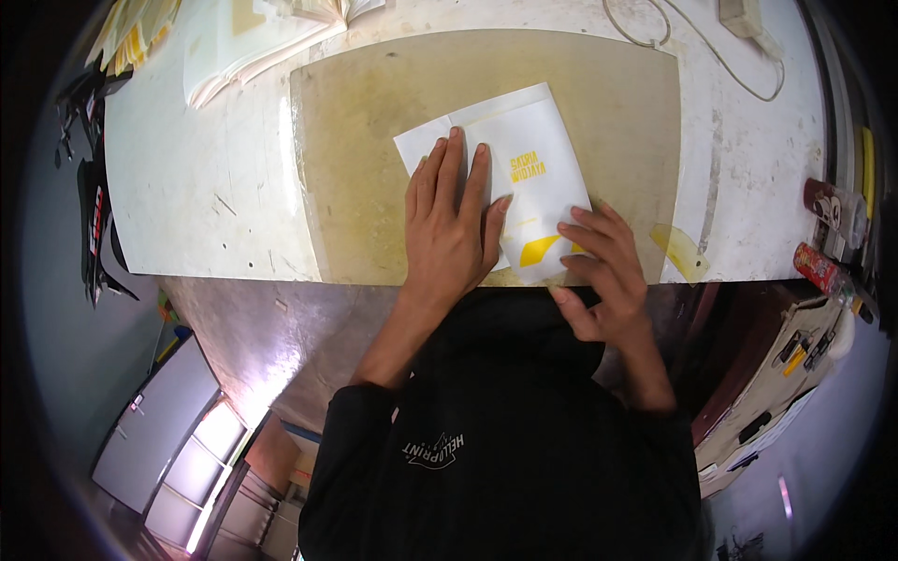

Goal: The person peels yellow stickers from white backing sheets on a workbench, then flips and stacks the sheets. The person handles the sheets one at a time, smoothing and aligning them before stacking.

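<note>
A white folded paper piece (552,192) with yellow print lies tilted on a tan mat, close to the table's front edge. My left hand (441,224) lies flat over its left part, fingers stretched out and spread. At the paper's lower right edge is my right hand (608,273), its fingers bent and apart. Those fingertips touch the paper beside a yellow printed band, while the thumb sits lower, by the table edge. Part of the paper's left side is hidden under my left hand.
The tan mat (355,168) covers the middle of the white table (206,187). A stack of white paper (267,47) stands at the back left, with yellow-printed sheets (140,33) beyond it. A cable (725,65) curls at the back right; a yellowish translucent piece (680,251) lies at the front right.
</note>
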`<action>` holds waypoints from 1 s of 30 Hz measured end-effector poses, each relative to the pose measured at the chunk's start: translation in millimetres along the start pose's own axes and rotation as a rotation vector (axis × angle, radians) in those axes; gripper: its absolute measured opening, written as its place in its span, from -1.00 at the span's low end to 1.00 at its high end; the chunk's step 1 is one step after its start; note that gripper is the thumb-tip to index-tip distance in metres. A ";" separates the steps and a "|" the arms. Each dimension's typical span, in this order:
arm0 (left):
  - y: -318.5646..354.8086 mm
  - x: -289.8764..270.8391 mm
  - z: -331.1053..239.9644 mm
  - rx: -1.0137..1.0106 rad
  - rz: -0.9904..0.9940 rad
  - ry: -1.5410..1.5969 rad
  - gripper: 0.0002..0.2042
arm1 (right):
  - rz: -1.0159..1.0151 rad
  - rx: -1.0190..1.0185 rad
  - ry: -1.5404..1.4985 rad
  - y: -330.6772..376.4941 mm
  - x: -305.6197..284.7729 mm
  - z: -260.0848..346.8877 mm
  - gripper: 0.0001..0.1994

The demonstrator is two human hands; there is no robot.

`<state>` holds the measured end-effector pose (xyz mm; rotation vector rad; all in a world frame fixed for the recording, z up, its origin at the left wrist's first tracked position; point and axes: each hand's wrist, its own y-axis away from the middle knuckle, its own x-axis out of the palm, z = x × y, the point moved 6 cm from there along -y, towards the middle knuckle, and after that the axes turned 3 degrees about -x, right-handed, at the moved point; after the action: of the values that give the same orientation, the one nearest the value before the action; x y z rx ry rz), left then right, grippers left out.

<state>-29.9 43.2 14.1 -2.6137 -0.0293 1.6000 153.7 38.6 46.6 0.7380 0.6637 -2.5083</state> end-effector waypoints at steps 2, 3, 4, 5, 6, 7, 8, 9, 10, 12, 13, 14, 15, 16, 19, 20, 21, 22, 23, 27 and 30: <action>-4.6 0.9 1.4 0.006 -0.011 -0.004 -0.46 | -0.048 -0.007 0.004 -11.0 -5.7 -5.5 -0.86; -5.4 1.2 1.4 0.011 -0.012 -0.006 -0.46 | -0.068 -0.008 0.027 -16.7 -7.4 -7.6 -0.85; -5.4 1.9 2.2 0.009 -0.009 -0.013 -0.46 | -0.089 -0.010 0.050 -22.9 -9.2 -9.1 -0.83; -5.1 2.7 3.5 0.008 -0.005 -0.020 -0.46 | -0.065 0.003 0.086 -30.0 -8.7 -10.1 -0.81; -5.6 4.5 3.4 0.006 -0.003 -0.017 -0.46 | -0.030 -0.016 0.142 -37.8 -7.3 -11.8 -0.80; -5.9 5.1 3.3 0.004 -0.004 -0.015 -0.46 | 0.005 -0.036 0.199 -46.0 -5.0 -14.9 -0.78; -5.7 5.0 3.5 0.002 -0.004 -0.012 -0.46 | 0.040 -0.054 0.256 -52.3 -2.3 -17.7 -0.76; -5.5 5.0 4.0 -0.001 -0.007 -0.012 -0.46 | 0.059 -0.052 0.281 -56.1 1.0 -21.4 -0.74; -5.4 5.3 4.4 0.001 -0.010 -0.009 -0.46 | 0.077 -0.050 0.306 -58.2 5.2 -25.4 -0.71; -5.3 6.2 5.4 0.002 -0.012 -0.003 -0.46 | 0.106 -0.038 0.349 -58.7 9.9 -34.1 -0.68; -5.3 6.3 5.5 0.001 -0.011 -0.006 -0.46 | 0.116 -0.029 0.367 -58.0 11.4 -38.5 -0.67; -5.7 6.3 5.3 0.001 -0.011 -0.009 -0.46 | 0.127 -0.020 0.386 -57.9 12.0 -42.2 -0.65; -5.0 6.7 5.5 -0.001 -0.009 -0.012 -0.46 | 0.132 -0.014 0.391 -57.3 12.5 -44.6 -0.64; -4.8 6.9 5.9 -0.003 -0.010 -0.010 -0.46 | 0.137 -0.008 0.396 -56.8 12.9 -46.7 -0.62; -6.3 7.2 6.2 -0.007 -0.003 -0.010 -0.47 | 0.160 0.008 0.407 -58.7 12.8 -51.4 -0.58; -6.8 7.5 6.0 -0.011 0.004 -0.012 -0.47 | 0.169 0.013 0.411 -60.0 12.5 -52.4 -0.57; -6.9 8.0 6.0 -0.015 0.006 -0.014 -0.47 | 0.176 0.019 0.407 -61.2 12.3 -53.5 -0.56; -6.7 8.0 6.2 -0.015 0.006 -0.014 -0.47 | 0.184 0.026 0.404 -62.3 12.1 -54.7 -0.55; -6.3 7.9 6.6 -0.014 0.005 -0.014 -0.47 | 0.191 0.033 0.401 -63.2 11.9 -55.7 -0.54; -6.4 8.3 7.0 -0.010 0.003 -0.010 -0.47 | 0.220 0.038 0.417 -65.0 12.1 -58.5 -0.54; -7.4 8.6 7.1 -0.014 0.012 -0.013 -0.47 | 0.239 0.036 0.453 -64.4 13.9 -60.8 -0.54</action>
<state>-32.1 51.4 3.8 -2.6188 -0.0256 1.6258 132.2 119.1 13.8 1.3363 0.6327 -2.1537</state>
